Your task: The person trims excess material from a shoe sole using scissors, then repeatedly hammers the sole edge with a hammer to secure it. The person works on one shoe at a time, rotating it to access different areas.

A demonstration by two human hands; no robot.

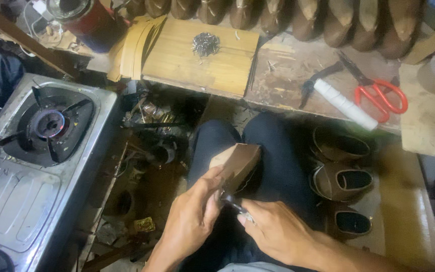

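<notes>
Both hands sit low over the person's lap, close together. Left hand [193, 217] wraps around the near end of a brown shoe [237, 163], fingers curled and clamped on it. Right hand [278, 229] grips a small dark metal tool [233, 202], its tip pressed against the shoe where the 2 hands meet; what kind of tool it is cannot be told.

That shoe rests on dark trousers [278, 166], pointing away from the hands. Its upper is smooth brown leather and the sole side facing up is pale tan, flat and blunt at the far end.

Right of the hands, 3 more brown shoes [341, 181] stand in a row with dark oval openings. Beyond the hands runs a worn wooden bench [288, 75] bearing a pale board [187, 60] with a heap of small grey nails [205, 44]. Farther right on it lie red-handled scissors [381, 93] and a white ribbed cylinder [344, 104]. A line of brown shoes on lasts [328, 17] runs along the far edge.

Left of the hands stands a steel gas stove [31, 166], its burner [50, 124] lit with a blue flame.
</notes>
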